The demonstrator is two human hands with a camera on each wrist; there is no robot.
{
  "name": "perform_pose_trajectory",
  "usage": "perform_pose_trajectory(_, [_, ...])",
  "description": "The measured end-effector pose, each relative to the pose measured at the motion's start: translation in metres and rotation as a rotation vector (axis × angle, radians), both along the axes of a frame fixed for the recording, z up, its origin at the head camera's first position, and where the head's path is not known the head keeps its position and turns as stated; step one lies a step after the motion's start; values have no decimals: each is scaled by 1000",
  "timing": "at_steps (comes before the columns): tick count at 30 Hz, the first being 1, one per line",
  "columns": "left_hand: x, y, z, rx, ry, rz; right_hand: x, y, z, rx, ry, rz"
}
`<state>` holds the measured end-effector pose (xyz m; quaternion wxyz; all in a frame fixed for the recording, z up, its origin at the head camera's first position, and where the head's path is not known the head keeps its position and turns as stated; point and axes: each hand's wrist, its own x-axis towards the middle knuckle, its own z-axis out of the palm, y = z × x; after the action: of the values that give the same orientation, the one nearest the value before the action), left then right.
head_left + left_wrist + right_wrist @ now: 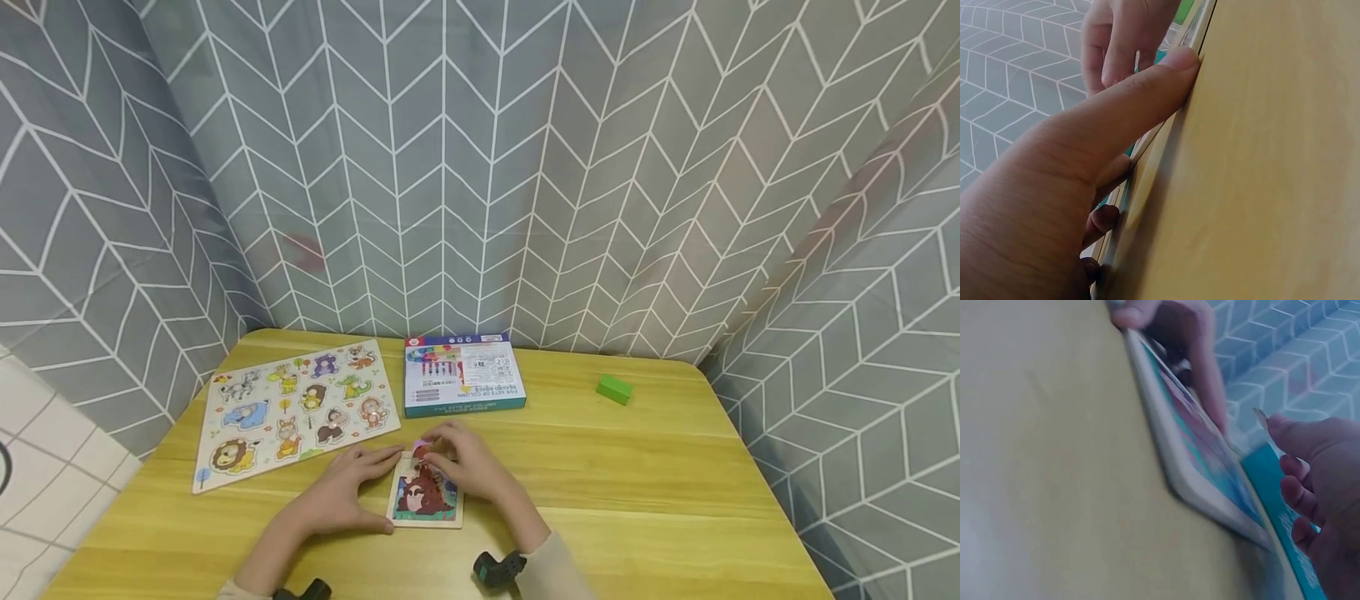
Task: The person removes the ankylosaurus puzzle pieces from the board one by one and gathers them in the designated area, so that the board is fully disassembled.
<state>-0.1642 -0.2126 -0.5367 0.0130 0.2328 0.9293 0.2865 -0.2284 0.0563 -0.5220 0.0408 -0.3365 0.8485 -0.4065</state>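
Note:
A small wooden dinosaur jigsaw puzzle (424,498) in a pale frame lies on the table. My left hand (339,493) rests along the frame's left side, its fairly straight thumb (1141,90) at the near corner and fingertips at the far one. Over the puzzle's upper right, my right hand (471,468) pinches a thin puzzle piece (1261,418) between thumb and fingers. The piece shows edge-on in the right wrist view, so its picture is hidden there. Part of the puzzle's top lies behind the right fingers.
Left of the puzzle lies a large animal peg board (270,421). A flat white and teal box (491,377) sits behind the puzzle, and a green block (615,389) farther right. Patterned curtains (480,167) hang around the wooden table (637,508).

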Motion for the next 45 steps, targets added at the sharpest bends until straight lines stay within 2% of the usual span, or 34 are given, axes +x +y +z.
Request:
perform_pose_trajectory(8, [0, 0, -1, 5, -30, -8, -11, 59, 0, -54, 119, -112])
perform_pose_trajectory(13, [0, 1, 0, 14, -32, -7, -15, 93, -4, -45, 60, -205])
perform_pose_trajectory(17, [1, 1, 0, 14, -35, 10, -16, 108, -8, -41, 55, -236])
perform_pose_trajectory(28, [1, 0, 0, 15, -16, 1, -15, 106, -19, 44, 125, -172])
perform_pose_trajectory(35, [1, 1, 0, 19, -16, -4, -15, 104, -21, 76, 140, -190])
perform_pose_trajectory(45, [0, 1, -1, 13, -24, -6, -13, 103, -20, 79, 120, -213])
